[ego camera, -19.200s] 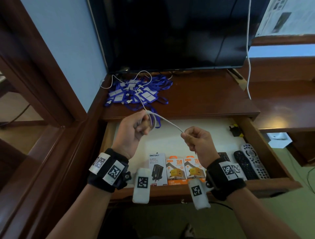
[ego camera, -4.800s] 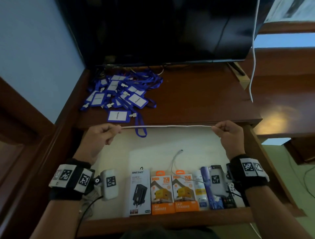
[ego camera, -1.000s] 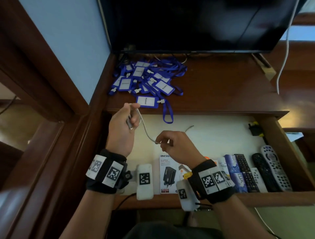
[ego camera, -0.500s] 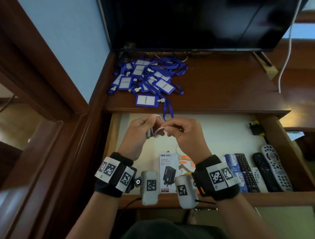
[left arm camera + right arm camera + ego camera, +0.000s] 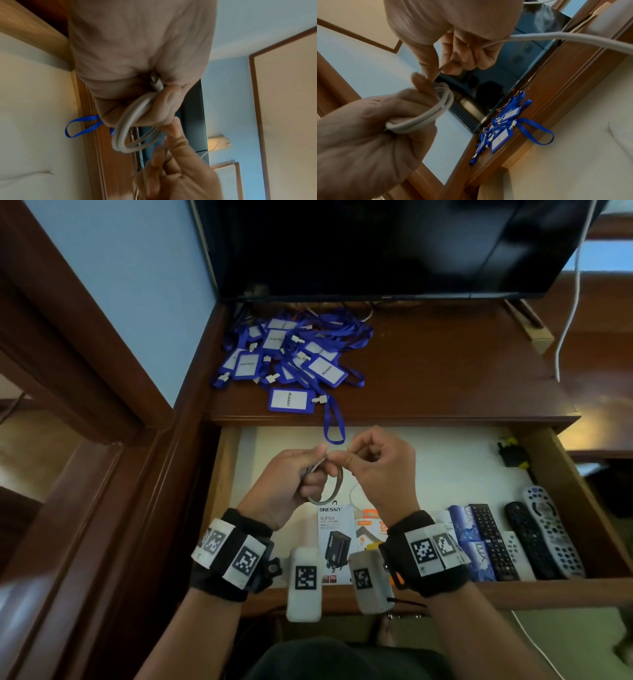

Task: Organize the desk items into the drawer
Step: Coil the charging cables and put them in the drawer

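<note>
A white charging cable [image 5: 335, 489] is wound into a small coil held over the open drawer [image 5: 455, 463]. My left hand [image 5: 317, 465] grips the coil [image 5: 126, 129], its fingers curled round the loops, with a plug end tucked in the fist. My right hand [image 5: 352, 457] meets it from the right and pinches the cable [image 5: 426, 119] at the top of the coil. The loose tail [image 5: 573, 39] runs out past the right palm and hangs down toward the drawer floor. A pile of blue lanyard badges [image 5: 291, 357] lies on the desk top behind.
Along the drawer's front stand charger boxes [image 5: 334, 530], blue packets [image 5: 467, 539] and several remotes [image 5: 544, 529]. A black plug [image 5: 510, 453] sits at the back right. One lanyard loop [image 5: 334, 426] hangs over the desk edge. A dark TV [image 5: 376, 244] stands behind.
Over the last second my right hand brought the cable across to my left hand, and a further loop now hangs from the coil. Both hands stay together above the drawer.
</note>
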`<state>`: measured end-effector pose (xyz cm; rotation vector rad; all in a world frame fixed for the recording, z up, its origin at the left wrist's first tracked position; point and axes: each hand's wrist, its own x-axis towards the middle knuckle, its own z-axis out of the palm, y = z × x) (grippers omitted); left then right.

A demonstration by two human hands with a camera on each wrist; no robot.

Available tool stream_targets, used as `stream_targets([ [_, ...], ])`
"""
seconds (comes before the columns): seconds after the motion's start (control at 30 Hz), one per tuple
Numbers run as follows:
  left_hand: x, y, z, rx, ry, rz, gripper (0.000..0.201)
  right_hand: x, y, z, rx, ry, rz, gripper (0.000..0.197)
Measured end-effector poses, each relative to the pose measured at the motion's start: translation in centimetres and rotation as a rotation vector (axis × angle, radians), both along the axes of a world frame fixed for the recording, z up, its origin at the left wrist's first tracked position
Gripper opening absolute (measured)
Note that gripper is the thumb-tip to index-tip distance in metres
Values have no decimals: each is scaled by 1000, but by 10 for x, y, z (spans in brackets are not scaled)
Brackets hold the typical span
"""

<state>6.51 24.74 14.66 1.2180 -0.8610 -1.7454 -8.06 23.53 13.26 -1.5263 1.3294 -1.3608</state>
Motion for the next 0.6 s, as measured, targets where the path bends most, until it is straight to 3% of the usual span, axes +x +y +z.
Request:
stream_targets([
  [0.1,11,1,3,38,111,1,43,-3,1,-2,54,-56,67,35],
  [0.2,25,0,10,37,258,37,40,-11,0,-6,154,-216,159,24],
  [0.3,39,-2,14,1,294,79,40,-18,-2,-11,196,-286,137,19],
  [0.43,47,-2,15,-17,317,119,36,-19,-8,-16,193,-257,64,19],
  [0.6,51,-3,19,-118,554,329,27,-23,-12,-25,164,-166,-100,22],
])
